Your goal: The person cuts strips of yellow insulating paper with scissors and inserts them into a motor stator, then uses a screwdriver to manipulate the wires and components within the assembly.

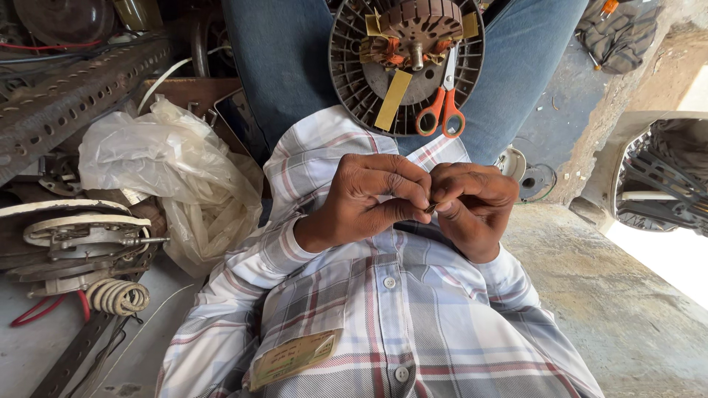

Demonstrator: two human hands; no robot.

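Observation:
My left hand point(369, 199) and my right hand point(473, 206) meet in front of my checked shirt, fingertips pinched together on a small dark piece point(430, 208); what it is I cannot tell. Beyond them, on my lap in blue jeans, rests a round dark fan housing point(354, 81) with a wound motor core point(417, 29) at its centre. Orange-handled scissors point(442, 110) and a yellow strip point(393, 99) lie on the housing.
A crumpled clear plastic bag point(169, 169) sits at the left, beside a slotted metal angle bar point(66, 88), metal motor parts point(81, 236) and a coil of pale wire point(118, 296). A fan guard point(664, 177) lies at the right on the concrete floor point(612, 309).

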